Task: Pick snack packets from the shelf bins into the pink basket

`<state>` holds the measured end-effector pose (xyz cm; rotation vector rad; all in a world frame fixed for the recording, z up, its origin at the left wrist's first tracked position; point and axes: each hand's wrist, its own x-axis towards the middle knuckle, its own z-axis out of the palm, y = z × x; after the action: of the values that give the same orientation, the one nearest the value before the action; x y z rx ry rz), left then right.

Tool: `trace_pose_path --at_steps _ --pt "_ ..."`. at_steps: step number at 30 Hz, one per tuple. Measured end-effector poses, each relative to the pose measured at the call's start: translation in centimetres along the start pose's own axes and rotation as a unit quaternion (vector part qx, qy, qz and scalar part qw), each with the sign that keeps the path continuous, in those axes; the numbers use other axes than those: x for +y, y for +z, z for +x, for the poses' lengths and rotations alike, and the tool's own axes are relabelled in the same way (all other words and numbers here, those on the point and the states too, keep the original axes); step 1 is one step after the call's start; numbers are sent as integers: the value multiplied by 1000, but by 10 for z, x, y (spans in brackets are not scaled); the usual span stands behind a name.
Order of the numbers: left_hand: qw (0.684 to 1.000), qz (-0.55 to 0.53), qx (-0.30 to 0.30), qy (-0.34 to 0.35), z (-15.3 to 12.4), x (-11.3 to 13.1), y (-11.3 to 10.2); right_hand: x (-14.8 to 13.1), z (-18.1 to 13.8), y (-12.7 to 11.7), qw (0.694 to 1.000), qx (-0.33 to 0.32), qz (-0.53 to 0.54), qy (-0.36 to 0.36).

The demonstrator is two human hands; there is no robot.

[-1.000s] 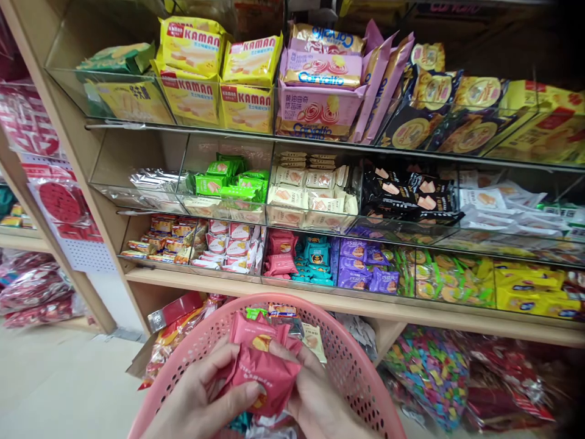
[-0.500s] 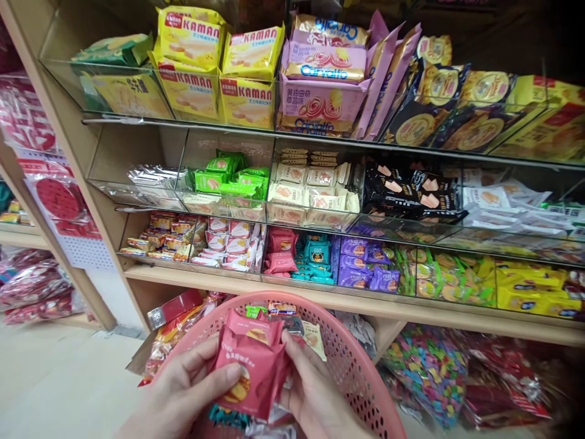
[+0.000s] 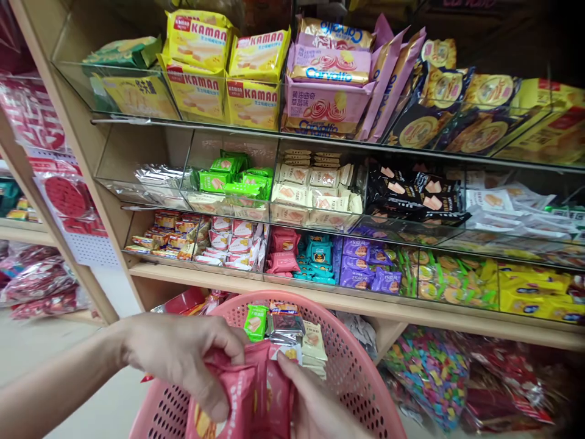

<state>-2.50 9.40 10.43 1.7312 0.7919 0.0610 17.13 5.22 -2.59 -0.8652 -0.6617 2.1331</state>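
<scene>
Over a pink perforated basket (image 3: 356, 372) my two hands hold a bunch of red snack packets (image 3: 256, 393). My left hand (image 3: 183, 353) grips them from above on the left, thumb pressed onto the front packet. Below and to the right, my right hand (image 3: 315, 408) supports the packets, its fingers partly hidden behind them. At the basket's far side lie a green packet (image 3: 256, 321), a silver packet (image 3: 284, 326) and cream packets (image 3: 313, 344).
Wooden shelves with clear bins rise in front: yellow KAMAN wafer packs (image 3: 198, 55), pink biscuit boxes (image 3: 326, 91), green, cream and black packets in the middle row, red packets (image 3: 282, 250), teal and purple ones below. Bagged goods fill the bottom shelf. Floor at left.
My left hand has turned over the top of the red packets, and they have sunk lower toward the basket. The packets at the basket's far side now show.
</scene>
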Motion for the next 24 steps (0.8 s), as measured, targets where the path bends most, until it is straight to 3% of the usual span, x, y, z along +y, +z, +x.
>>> trace_pose_path --at_steps 2,6,11,14,17,20,22,24 --pt "997 45 -47 -30 10 7 -4 2 -1 -1 1000 -9 -19 2" --pt "992 109 -57 -5 27 12 -6 1 -9 2 999 -40 -34 -7" --pt "993 79 -86 23 44 11 -7 -1 -15 7 996 -63 9 -56" --pt "994 46 -82 47 44 13 -10 1 -13 5 997 -60 24 -45" --pt "998 -21 -23 52 29 10 -14 4 -10 0 997 -40 50 -31" --pt "979 -180 83 46 8 -6 -13 3 -10 -3 997 7 74 -28" --pt "928 -323 173 61 -4 -24 -4 1 -12 -3 995 38 85 -32" --pt "853 -431 291 38 -11 -43 13 -2 -15 1 992 65 95 -59"
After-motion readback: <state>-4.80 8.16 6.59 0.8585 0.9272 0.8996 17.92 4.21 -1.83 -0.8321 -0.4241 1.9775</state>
